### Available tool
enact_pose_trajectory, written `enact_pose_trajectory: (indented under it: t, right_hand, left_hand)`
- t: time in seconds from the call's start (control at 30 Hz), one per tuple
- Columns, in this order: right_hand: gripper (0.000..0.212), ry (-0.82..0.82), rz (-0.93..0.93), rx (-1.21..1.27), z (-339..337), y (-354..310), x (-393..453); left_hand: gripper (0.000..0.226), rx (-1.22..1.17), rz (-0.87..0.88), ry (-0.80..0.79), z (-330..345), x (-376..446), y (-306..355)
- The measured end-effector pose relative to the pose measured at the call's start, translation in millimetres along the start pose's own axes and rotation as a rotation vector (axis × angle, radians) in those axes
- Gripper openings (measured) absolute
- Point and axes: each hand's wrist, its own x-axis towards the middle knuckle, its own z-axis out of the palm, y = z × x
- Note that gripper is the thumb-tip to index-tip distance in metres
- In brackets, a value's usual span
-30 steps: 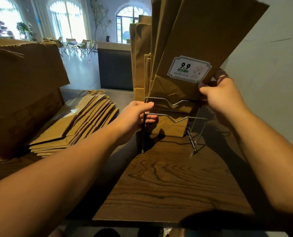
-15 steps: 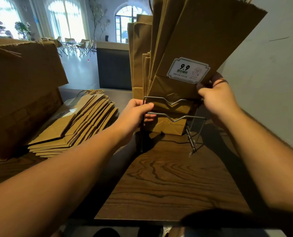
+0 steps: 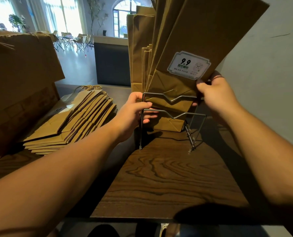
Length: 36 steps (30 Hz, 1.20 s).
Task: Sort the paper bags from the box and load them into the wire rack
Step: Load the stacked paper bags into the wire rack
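Note:
A metal wire rack stands on the dark wooden table, with several brown paper bags upright in it. The front bag leans to the right and carries a white "9.9" sticker. My right hand grips that bag's right edge just below the sticker. My left hand holds the rack's left front wires, fingers curled round them and touching the bag's folded bottom. More bags stand behind in the rack.
A fanned stack of flat paper bags with twine handles lies on the table to the left. A large cardboard box stands beyond it at far left. A grey wall closes the right side.
My right hand slid slightly down and left along the front bag's edge. The bag settled a little lower in the rack. My left hand stayed on the rack wires.

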Motion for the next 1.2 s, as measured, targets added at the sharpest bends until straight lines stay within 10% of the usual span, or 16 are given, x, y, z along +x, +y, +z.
enact_pose_trajectory:
  t: [0.2,0.53,0.9,1.07,1.2]
  right_hand:
    - [0.025,-0.076,0.158,-0.025,-0.8,11.3,-5.4]
    - [0.034,-0.108,0.095,-0.314,-3.0,2.4,-11.7]
    - [0.036,-0.286,0.166,-0.555,1.2,-3.7,-16.0]
    - [0.019,0.115,-0.099,-0.315,1.1,3.7,-20.4]
    - [0.032,0.035,-0.084,-0.303,3.9,9.3,-16.4]
  left_hand:
    - [0.011,0.085,-0.091,0.147,5.5,3.8,1.6]
    - [0.031,0.921,0.028,0.29,7.4,-12.5,22.7]
    - [0.053,0.784,0.09,0.266,16.5,-30.6,9.7]
    - [0.037,0.766,0.303,0.294,22.1,-33.5,10.6]
    - [0.028,0.781,0.266,0.301,16.5,-32.7,3.0]
